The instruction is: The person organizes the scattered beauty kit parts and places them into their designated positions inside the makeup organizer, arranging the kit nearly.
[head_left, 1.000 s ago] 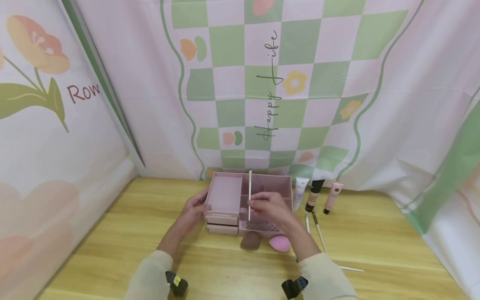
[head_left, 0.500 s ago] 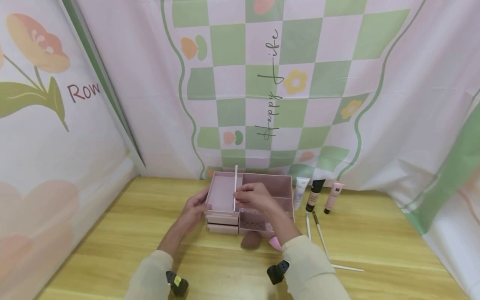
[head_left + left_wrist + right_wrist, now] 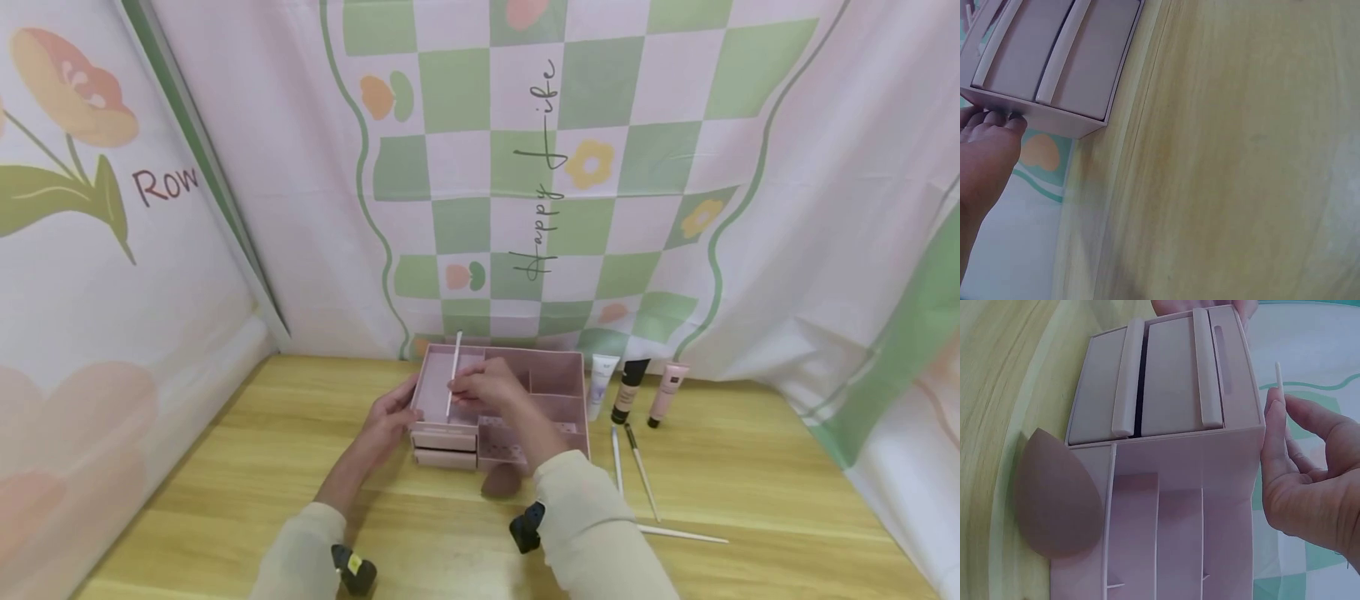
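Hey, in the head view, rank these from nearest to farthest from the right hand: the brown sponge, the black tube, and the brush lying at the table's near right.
Measured from the right hand, which holds a white stick over the pink organizer:
1. Brown sponge, just in front of the organizer, below the hand.
2. Black tube, standing right of the organizer.
3. Brush, lying at the near right.

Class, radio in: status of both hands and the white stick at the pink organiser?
Left hand steadies pink organiser at its left side. Right hand pinches white stick, upright over the left tray. Nothing in the way.
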A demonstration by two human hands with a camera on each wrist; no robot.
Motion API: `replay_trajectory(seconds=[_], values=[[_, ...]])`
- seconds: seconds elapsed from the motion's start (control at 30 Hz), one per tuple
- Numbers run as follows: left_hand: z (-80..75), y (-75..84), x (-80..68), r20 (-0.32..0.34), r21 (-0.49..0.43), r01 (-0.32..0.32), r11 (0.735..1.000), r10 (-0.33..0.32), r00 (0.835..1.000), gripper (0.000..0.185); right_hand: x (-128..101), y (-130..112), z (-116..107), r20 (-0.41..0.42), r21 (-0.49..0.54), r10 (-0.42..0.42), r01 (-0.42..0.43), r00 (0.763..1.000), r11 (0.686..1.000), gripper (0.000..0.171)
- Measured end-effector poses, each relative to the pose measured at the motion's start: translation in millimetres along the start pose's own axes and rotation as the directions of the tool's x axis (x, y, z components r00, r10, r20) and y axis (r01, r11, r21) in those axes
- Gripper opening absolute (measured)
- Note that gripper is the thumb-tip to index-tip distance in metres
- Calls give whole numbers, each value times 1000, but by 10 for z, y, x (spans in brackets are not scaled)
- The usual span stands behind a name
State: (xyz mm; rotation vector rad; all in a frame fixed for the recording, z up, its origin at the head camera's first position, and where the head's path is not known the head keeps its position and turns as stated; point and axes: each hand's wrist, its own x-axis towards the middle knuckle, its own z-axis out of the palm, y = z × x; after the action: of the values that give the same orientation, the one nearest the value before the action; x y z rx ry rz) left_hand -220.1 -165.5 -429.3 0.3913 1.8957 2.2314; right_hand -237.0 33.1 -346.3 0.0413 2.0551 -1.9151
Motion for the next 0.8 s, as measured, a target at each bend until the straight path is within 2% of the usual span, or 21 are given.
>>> replay_trajectory(seconds=[0.2,0.4,0.57,0.8], values=[[-16,-13,-8,7,2,-10,1000,10,1000,75,16,-14,42,-10,-25,19,-20,1000,999,21],[-12,-29,10,24,-2,-13,1000,13,1000,75,53,-46,58,-21,-59,100,-101,995,993,15],[-6,-53,19,10,-14,-8,1000,8,1000,76,72,-65,63,-24,-101,150,-152,988,983,14],[-12,-9,-11,7,-7,-8,1000,8,1000,75,84,-69,109,-54,-145,162,-168,985,975,12]])
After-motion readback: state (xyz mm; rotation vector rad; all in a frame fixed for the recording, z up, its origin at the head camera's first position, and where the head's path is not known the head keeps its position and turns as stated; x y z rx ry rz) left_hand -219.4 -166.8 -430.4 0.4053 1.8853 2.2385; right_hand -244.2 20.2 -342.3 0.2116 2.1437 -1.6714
